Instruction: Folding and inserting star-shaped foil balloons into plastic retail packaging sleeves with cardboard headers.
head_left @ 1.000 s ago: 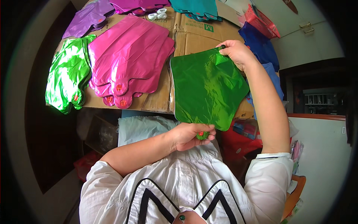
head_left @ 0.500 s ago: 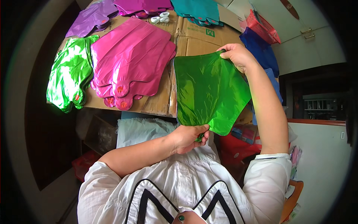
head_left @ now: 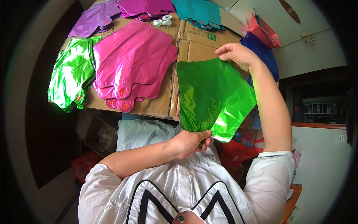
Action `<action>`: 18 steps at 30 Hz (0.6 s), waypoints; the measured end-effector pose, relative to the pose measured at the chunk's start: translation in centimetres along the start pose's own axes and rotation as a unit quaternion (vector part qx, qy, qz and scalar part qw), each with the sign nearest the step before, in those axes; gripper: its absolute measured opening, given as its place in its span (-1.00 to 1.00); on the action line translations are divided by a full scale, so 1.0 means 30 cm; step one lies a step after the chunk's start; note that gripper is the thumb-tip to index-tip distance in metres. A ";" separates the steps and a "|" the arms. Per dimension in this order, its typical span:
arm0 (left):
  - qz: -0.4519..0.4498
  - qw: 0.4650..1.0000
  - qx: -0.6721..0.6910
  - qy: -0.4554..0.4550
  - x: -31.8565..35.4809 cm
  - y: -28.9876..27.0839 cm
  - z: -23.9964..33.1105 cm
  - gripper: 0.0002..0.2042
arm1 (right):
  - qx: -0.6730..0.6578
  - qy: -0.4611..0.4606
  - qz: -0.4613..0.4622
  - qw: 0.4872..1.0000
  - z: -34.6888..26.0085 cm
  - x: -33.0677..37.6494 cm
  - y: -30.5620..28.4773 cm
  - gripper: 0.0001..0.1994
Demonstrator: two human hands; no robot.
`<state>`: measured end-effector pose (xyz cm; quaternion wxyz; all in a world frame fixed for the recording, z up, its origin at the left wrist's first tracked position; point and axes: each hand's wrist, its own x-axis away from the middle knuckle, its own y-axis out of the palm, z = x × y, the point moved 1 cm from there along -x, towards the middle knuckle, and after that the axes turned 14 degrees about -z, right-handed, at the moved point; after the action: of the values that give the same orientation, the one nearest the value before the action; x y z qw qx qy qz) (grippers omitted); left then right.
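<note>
Item 1: green foil balloon [head_left: 212,97], flat and uninflated. I am seeing it being held up between both hands, just off the near edge of the tabletop [head_left: 186,44], which is covered in flattened brown cardboard.

Item 2: left hand [head_left: 190,142]. Its fingers are clamping together on the balloon's lower neck end, with the thumb lying on the foil.

Item 3: right hand [head_left: 238,56]. Its fingers are pinching shut on the balloon's top edge, with the arm reaching up along the balloon's right side.

Item 4: pink foil balloons [head_left: 134,67], a stack lying flat on the cardboard, left of the held balloon, with necks pointing toward the near edge.

Item 5: second green foil stack [head_left: 72,74], lying just beside the pink one at the tabletop's left end and partly hanging over it.

Item 6: purple foil balloons [head_left: 93,20], lying at the far left.

Item 7: magenta stack [head_left: 145,6] and teal stack [head_left: 197,13], lying along the far edge.

Item 8: blue foil balloons [head_left: 264,56], showing behind the right wrist.

Item 9: red basket [head_left: 263,30], sitting at the far right.
</note>
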<state>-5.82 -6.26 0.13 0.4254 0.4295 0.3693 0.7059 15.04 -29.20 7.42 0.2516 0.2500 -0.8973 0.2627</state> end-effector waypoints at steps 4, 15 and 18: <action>0.005 0.998 -0.065 0.011 -0.003 -0.027 -0.004 -0.85 | 0.136 0.044 -0.130 0.981 -0.099 -0.007 -0.043 -0.56; -0.004 0.997 0.077 -0.012 -0.011 -0.028 0.015 -0.84 | 0.386 -0.026 -0.332 0.860 -0.364 -0.140 0.257 -0.65; -0.054 0.985 0.161 0.007 -0.024 -0.045 -0.001 -0.83 | 0.456 -0.097 -0.288 0.836 -0.382 -0.141 0.316 -0.72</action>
<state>-5.26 -6.43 -1.28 0.3851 0.4671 0.5038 0.6162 16.37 -14.01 10.10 0.0853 0.6080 -0.5830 0.5320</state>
